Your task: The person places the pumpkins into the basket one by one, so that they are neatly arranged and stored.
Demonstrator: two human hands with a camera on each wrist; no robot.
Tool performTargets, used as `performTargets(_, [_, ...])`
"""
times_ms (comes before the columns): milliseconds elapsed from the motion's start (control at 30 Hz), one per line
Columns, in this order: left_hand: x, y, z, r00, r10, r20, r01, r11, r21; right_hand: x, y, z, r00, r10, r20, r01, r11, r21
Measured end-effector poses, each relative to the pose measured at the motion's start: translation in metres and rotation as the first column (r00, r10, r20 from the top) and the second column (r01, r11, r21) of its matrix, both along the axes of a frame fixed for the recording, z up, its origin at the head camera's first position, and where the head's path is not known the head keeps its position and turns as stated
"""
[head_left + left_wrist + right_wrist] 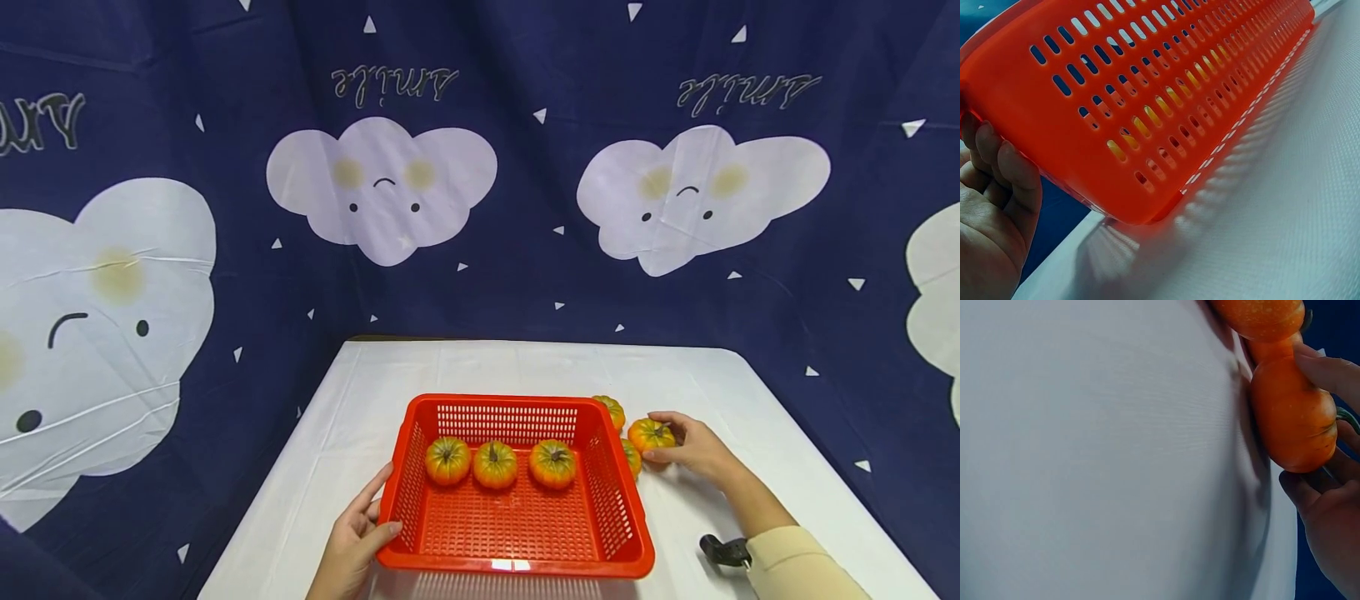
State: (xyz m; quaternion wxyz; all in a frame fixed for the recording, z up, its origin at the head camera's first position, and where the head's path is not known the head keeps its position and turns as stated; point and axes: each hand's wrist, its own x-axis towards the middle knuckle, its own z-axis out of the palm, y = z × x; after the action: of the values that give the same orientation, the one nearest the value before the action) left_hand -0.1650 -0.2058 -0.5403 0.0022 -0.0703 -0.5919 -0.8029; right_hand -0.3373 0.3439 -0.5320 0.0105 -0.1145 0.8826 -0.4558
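A red plastic basket (442,560) with slotted walls stands on the table, holding three small orange-green pumpkins (495,465) in a row toward its back. At the basket's left rim, my left hand (352,533) grips with the thumb over the edge; in the left wrist view its curled fingers (1017,165) touch the outer wall. To the right of the basket, my right hand (697,450) holds another pumpkin (649,437) between thumb and fingers. Beside that one, two more pumpkins (612,410) are partly hidden by the basket's right side.
A white cloth covers the table (337,417). Behind and around it hangs a dark blue curtain (525,292) printed with clouds. A black device (723,550) sits at the right wrist, by a cream sleeve (795,558).
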Motion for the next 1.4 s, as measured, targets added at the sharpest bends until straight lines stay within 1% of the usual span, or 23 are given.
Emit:
performTargets(167, [-0.002, 0.0, 0.0, 0.999, -0.02, -0.031, 0.02, 1.0, -0.001, 0.0, 0.003, 0.005, 0.999, -0.011, -0.033, 0.011, 1.0, 0.022])
performTargets(267, [-0.002, 0.0, 0.001, 0.999, -0.019, -0.03, 0.019, 1.0, -0.001, -0.003, 0.004, 0.012, 0.999, -0.016, -0.045, 0.018, 0.999, 0.046])
performTargets(400, [-0.003, 0.001, 0.003, 1.0, -0.01, -0.012, 0.01, 1.0, -0.004, -0.007, 0.005, 0.028, 0.998, -0.021, -0.06, 0.026, 0.996, 0.081])
performTargets(500, [-0.002, 0.001, 0.004, 1.0, -0.007, -0.008, 0.007, 1.0, -0.01, -0.01, 0.003, 0.043, 0.997, -0.013, -0.078, 0.02, 0.997, 0.079])
performTargets(600, [-0.002, 0.001, 0.005, 1.0, -0.004, -0.011, 0.004, 1.0, -0.013, -0.014, -0.001, 0.057, 0.995, 0.013, -0.098, -0.008, 0.999, 0.052])
performTargets(800, [-0.002, 0.002, 0.004, 1.0, 0.009, -0.011, -0.009, 1.0, -0.009, -0.022, -0.017, 0.08, 0.989, 0.054, -0.136, -0.054, 0.999, 0.007])
performTargets(867, [-0.002, 0.002, 0.003, 1.0, 0.009, -0.013, -0.009, 1.0, -0.009, -0.023, -0.024, 0.085, 0.988, 0.067, -0.142, -0.067, 0.998, 0.004])
performTargets(967, [-0.002, 0.002, 0.001, 1.0, -0.007, -0.025, 0.007, 1.0, -0.006, -0.023, -0.036, 0.09, 0.987, 0.093, -0.131, -0.095, 0.995, -0.008])
performTargets(1067, [-0.002, 0.002, -0.001, 0.998, -0.025, -0.049, 0.025, 1.0, -0.003, -0.021, -0.049, 0.093, 0.983, 0.14, -0.118, -0.142, 0.99, -0.01])
performTargets(1200, [-0.002, 0.0, -0.002, 0.997, -0.028, -0.072, 0.028, 1.0, 0.0, -0.018, -0.071, 0.098, 0.967, 0.223, -0.126, -0.226, 0.974, -0.008])
performTargets(1267, [-0.001, 0.0, -0.002, 0.997, -0.021, -0.069, 0.021, 1.0, 0.001, -0.017, -0.082, 0.102, 0.954, 0.264, -0.139, -0.267, 0.964, -0.002])
performTargets(1400, [0.0, 0.0, 0.0, 0.999, -0.009, -0.05, 0.008, 1.0, -0.006, -0.014, -0.105, 0.11, 0.934, 0.324, -0.15, -0.326, 0.945, 0.015])
